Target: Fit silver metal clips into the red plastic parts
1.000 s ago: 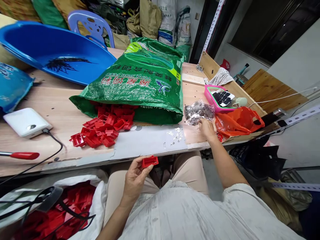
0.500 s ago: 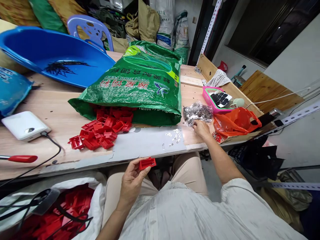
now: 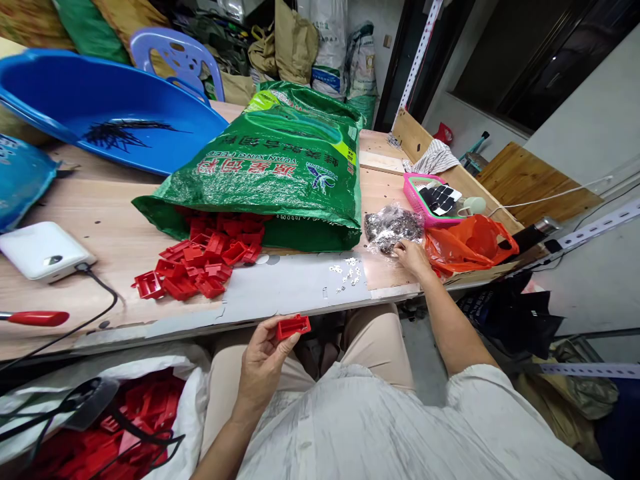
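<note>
My left hand (image 3: pixel 263 360) is closed on a small red plastic housing (image 3: pixel 293 326), held over my lap in front of the table edge. The housing's hollow side faces up, with something tiny and shiny at its right end. At the front edge of a clear plastic bag (image 3: pixel 393 227) of small dark parts is my right hand (image 3: pixel 413 257), its fingers bent together; whatever they pinch is hidden. Small silvery metal pieces (image 3: pixel 351 272) lie scattered on the grey sheet (image 3: pixel 280 285). More red housings (image 3: pixel 200 265) spill from a green feed sack (image 3: pixel 270 153).
An orange plastic bag (image 3: pixel 467 243) and a pink basket (image 3: pixel 417 195) stand right of the parts bag. A blue basin (image 3: pixel 165 143) sits at the back left. A white box with a cable (image 3: pixel 47 252) and a red-handled tool (image 3: pixel 40 319) lie left. Below, a white sack (image 3: pixel 193 393) holds red housings.
My right hand has shifted slightly to the right along the front of the clear bag. My left hand keeps the red housing in about the same place.
</note>
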`<state>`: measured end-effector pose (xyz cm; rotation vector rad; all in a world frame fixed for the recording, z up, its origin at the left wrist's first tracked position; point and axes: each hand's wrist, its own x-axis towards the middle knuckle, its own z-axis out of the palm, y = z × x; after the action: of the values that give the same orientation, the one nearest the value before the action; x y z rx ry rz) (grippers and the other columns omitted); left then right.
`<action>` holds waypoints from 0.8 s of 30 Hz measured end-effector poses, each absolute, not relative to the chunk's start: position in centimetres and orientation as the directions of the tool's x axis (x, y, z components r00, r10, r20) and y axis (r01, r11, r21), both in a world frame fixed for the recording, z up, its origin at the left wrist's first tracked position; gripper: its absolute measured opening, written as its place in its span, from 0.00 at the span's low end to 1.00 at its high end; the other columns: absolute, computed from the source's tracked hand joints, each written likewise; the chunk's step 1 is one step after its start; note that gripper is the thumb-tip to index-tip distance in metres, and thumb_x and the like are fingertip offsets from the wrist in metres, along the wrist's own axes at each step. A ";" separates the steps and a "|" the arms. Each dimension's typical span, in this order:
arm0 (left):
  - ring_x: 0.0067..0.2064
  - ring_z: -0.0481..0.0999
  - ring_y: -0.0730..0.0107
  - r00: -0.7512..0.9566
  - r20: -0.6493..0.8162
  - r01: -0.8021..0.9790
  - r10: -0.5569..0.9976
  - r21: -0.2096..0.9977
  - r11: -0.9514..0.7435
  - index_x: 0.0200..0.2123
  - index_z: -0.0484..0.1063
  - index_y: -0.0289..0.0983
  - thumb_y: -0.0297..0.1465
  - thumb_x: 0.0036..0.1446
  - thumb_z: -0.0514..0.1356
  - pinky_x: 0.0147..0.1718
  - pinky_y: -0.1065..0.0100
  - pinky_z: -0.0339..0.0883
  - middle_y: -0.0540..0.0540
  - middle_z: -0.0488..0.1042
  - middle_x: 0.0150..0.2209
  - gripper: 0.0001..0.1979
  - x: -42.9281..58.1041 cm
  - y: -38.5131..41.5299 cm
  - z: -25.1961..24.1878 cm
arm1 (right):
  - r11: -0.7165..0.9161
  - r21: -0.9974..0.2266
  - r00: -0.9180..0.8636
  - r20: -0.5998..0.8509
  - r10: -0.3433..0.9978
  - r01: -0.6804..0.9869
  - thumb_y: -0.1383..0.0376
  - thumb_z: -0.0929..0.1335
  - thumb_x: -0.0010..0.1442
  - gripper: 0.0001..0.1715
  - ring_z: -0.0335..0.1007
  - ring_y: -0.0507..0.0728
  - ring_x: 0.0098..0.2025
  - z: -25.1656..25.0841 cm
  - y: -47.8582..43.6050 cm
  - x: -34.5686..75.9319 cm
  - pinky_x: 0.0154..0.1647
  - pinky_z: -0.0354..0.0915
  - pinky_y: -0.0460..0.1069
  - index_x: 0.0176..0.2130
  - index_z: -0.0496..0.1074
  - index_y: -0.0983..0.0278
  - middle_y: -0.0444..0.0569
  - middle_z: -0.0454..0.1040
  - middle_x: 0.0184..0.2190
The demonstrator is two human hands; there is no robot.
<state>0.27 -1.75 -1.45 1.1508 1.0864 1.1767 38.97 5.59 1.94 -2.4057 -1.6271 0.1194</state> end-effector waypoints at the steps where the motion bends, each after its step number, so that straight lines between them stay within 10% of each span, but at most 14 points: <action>1: 0.44 0.79 0.61 0.083 -0.024 -0.101 0.996 0.994 0.032 0.42 0.72 0.38 0.37 0.48 0.69 0.48 0.58 0.74 0.45 0.79 0.42 0.19 0.3 -1.8 -1.4 | -0.352 -0.243 0.377 0.064 0.924 0.904 0.64 0.64 0.62 0.11 0.72 0.56 0.41 1.9 5.6 39.0 0.42 0.61 0.47 0.40 0.76 0.60 0.48 0.79 0.39; 24: 0.45 0.79 0.61 0.086 -0.022 -0.090 0.996 0.995 0.030 0.43 0.71 0.38 0.37 0.48 0.69 0.49 0.59 0.73 0.45 0.79 0.42 0.19 0.3 -1.8 -1.4 | -0.396 -0.152 0.398 -0.016 0.917 0.906 0.63 0.65 0.61 0.11 0.71 0.58 0.44 1.8 5.0 37.5 0.41 0.61 0.49 0.41 0.76 0.59 0.50 0.78 0.41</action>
<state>0.28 -1.81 -1.42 1.1621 1.0926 1.1701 37.51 5.04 1.82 -2.5257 -1.6551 0.1467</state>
